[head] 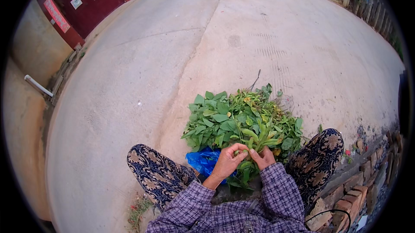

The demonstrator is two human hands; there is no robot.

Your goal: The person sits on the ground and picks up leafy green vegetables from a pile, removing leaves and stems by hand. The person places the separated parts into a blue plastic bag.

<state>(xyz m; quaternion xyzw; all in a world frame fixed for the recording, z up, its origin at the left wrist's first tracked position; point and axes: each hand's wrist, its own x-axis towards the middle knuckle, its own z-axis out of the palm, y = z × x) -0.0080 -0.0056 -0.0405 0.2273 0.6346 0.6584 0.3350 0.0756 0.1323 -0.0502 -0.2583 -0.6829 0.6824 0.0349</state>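
A heap of leafy green bean plants (220, 119) lies on the concrete in front of my knees. My right hand (265, 159) grips a bunch of bean stems whose plump green pods (251, 133) point up and away from me. Close beside it, my left hand (231, 158) has thumb and forefinger pinched on a green bean pod (239, 152), near the held stems. Left of the plants, partly under my left wrist, is a blue plastic bag (202, 161); its contents are mostly hidden. More leaves hang below my right hand.
Stacked bricks (351, 197) line the lower right, with a thin black cord (334, 210) over them. A dry twig (256, 79) sticks out beyond the heap. A white pipe (39, 86) and a dark red gate (94, 6) stand across the concrete road (136, 71).
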